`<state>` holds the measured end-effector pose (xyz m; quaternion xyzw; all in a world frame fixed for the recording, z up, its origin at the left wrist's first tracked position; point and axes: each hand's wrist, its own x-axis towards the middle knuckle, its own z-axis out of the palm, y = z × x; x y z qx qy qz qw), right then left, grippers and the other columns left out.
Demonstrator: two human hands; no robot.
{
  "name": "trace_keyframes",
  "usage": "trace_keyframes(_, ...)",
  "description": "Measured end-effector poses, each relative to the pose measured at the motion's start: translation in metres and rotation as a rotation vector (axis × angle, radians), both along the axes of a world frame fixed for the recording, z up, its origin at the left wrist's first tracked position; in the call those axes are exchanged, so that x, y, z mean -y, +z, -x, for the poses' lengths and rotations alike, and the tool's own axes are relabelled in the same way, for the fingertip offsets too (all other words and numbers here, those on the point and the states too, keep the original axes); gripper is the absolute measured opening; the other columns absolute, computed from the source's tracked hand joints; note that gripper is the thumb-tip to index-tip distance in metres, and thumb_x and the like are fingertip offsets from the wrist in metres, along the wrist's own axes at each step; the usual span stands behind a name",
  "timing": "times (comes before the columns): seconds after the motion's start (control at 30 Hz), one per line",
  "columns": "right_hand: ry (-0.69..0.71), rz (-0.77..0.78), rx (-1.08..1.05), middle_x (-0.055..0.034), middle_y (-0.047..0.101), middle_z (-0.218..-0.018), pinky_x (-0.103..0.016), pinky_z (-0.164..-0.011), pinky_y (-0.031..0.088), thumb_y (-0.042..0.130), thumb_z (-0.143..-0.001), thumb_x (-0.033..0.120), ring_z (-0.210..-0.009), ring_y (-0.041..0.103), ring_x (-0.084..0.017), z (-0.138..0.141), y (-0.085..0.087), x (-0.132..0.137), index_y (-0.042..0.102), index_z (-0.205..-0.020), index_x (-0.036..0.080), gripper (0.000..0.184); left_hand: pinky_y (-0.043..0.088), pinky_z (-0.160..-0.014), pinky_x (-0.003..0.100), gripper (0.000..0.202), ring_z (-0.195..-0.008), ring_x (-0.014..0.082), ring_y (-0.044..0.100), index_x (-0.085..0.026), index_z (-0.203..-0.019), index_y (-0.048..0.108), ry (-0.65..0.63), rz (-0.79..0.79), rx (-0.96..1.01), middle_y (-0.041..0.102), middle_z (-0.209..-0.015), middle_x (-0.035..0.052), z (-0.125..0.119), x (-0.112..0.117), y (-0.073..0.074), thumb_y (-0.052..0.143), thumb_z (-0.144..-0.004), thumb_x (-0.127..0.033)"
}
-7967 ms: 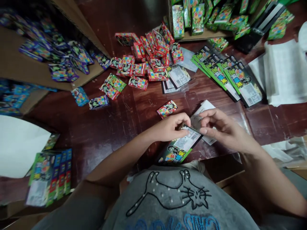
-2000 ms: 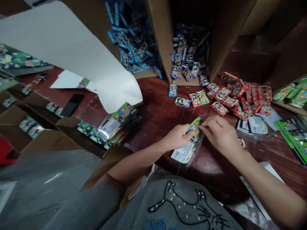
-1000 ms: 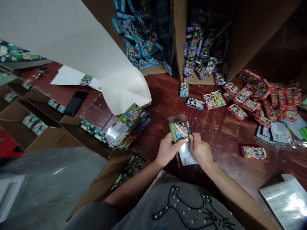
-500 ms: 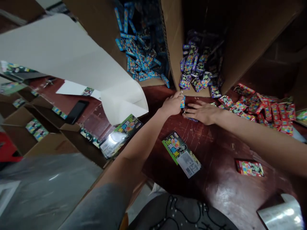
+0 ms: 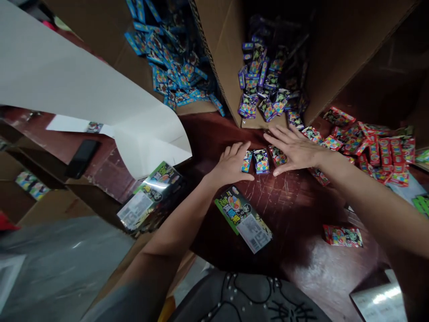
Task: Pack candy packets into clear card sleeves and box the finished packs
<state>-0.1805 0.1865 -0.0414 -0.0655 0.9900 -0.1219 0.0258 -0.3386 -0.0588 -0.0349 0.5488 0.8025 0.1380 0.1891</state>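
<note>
Both my hands lie flat on the dark red wooden table [image 5: 295, 250], fingers stretched out. My left hand [image 5: 232, 164] rests beside a small blue packet [image 5: 247, 161], its edge touching it. My right hand [image 5: 295, 148] covers part of a red packet [image 5: 278, 156]. Between the two hands sits a purple packet [image 5: 261, 161]. Just below my left hand lies a flat green-edged sleeve with a barcode label [image 5: 243, 218], held by neither hand.
An open cardboard box of blue packets [image 5: 174, 67] and another of purple packets [image 5: 268, 76] stand at the back. A heap of red packets [image 5: 372, 143] lies right, one red packet [image 5: 342, 235] alone. A stack of filled sleeves [image 5: 149, 197] and a white sheet [image 5: 100, 103] lie left.
The green sleeve that both hands held a second ago now lies on the table. Both hands reached to the packets near the boxes and drew three of them nearer, now lying flat.
</note>
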Motion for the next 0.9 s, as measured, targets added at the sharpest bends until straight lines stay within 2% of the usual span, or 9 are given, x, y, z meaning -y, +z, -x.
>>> trace_keyframes(0.1,-0.020,-0.037,0.048,-0.0171,0.016,-0.180,-0.072,-0.130,0.015,0.052,-0.088,0.088,-0.165,0.019,-0.043,-0.010,-0.017,0.013,0.022,-0.172,0.022,0.110,0.031,-0.127,0.055,0.115,-0.150,0.0415,0.037,-0.020,-0.165,0.032,-0.099,-0.073,0.046,0.039,-0.163,0.0188,-0.002,-0.009,-0.011,0.094,-0.072,-0.049)
trace_keyframes(0.23,-0.129,-0.083,-0.006,-0.0138,0.025,-0.178,-0.075,-0.127,0.021,0.042,-0.100,0.076,-0.159,0.032,-0.045,-0.032,-0.029,0.051,0.026,-0.171,0.023,0.089,0.042,-0.120,0.054,0.105,-0.135,0.0392,0.052,-0.019,-0.153,0.049,-0.115,-0.073,0.010,0.051,-0.147,0.0158,-0.018,-0.008,-0.012,0.098,-0.066,-0.052)
trace_keyframes(0.33,-0.166,-0.081,-0.050,-0.0118,0.034,-0.175,-0.077,-0.122,0.026,0.041,-0.099,0.079,-0.153,0.039,-0.046,-0.064,-0.030,0.075,0.029,-0.170,0.025,0.089,0.051,-0.112,0.054,0.107,-0.130,0.0398,0.057,-0.015,-0.149,0.051,-0.089,-0.032,0.019,0.051,-0.143,0.0171,-0.048,0.003,-0.007,0.100,-0.062,-0.054)
trace_keyframes(0.43,-0.186,-0.083,-0.072,-0.0119,0.038,-0.174,-0.080,-0.120,0.025,0.040,-0.093,0.088,-0.149,0.040,-0.047,-0.105,-0.028,0.096,0.032,-0.168,0.023,0.100,0.057,-0.106,0.052,0.107,-0.127,0.0406,0.062,-0.010,-0.146,0.051,-0.145,0.028,0.078,0.051,-0.142,0.0194,-0.087,0.013,-0.004,0.101,-0.061,-0.053)
trace_keyframes(0.57,-0.274,-0.106,-0.075,-0.0128,0.046,-0.169,-0.081,-0.119,0.024,0.042,-0.093,0.087,-0.145,0.044,-0.046,-0.153,-0.025,0.124,0.036,-0.166,0.020,0.099,0.052,-0.114,0.049,0.122,-0.138,0.0430,0.057,-0.007,-0.156,0.039,-0.241,0.055,0.142,0.047,-0.151,0.0247,-0.125,0.030,0.004,0.104,-0.059,-0.045)
trace_keyframes(0.63,-0.328,-0.104,-0.082,-0.0125,0.051,-0.166,-0.079,-0.121,0.023,0.044,-0.095,0.084,-0.143,0.047,-0.044,-0.167,-0.024,0.136,0.036,-0.166,0.021,0.095,0.047,-0.120,0.050,0.135,-0.147,0.0450,0.049,-0.008,-0.162,0.031,-0.284,0.048,0.140,0.038,-0.161,0.0281,-0.129,0.046,0.014,0.105,-0.056,-0.046)
trace_keyframes(0.7,-0.367,-0.096,-0.108,-0.0119,0.051,-0.166,-0.078,-0.123,0.020,0.047,-0.094,0.085,-0.145,0.046,-0.043,-0.172,-0.023,0.144,0.035,-0.166,0.022,0.097,0.038,-0.125,0.056,0.142,-0.152,0.0480,0.041,-0.011,-0.165,0.027,-0.357,0.031,0.070,0.030,-0.169,0.0280,-0.124,0.066,0.023,0.105,-0.053,-0.048)
trace_keyframes(0.8,-0.319,-0.087,-0.145,-0.0108,0.037,-0.174,-0.079,-0.125,0.013,0.051,-0.088,0.090,-0.153,0.037,-0.045,-0.166,-0.023,0.147,0.030,-0.169,0.025,0.106,0.021,-0.130,0.063,0.134,-0.156,0.0470,0.034,-0.022,-0.166,0.030,-0.518,0.025,-0.060,0.027,-0.175,0.0218,-0.108,0.098,0.029,0.104,-0.056,-0.046)
trace_keyframes(0.9,-0.179,-0.072,-0.141,-0.0068,0.040,-0.173,-0.075,-0.126,0.015,0.050,-0.097,0.079,-0.153,0.039,-0.041,-0.156,-0.025,0.144,0.037,-0.166,0.030,0.085,0.016,-0.130,0.060,0.117,-0.155,0.0408,0.037,-0.028,-0.164,0.037,-0.591,0.067,-0.124,0.037,-0.172,0.0159,-0.096,0.126,0.023,0.098,-0.066,-0.044)
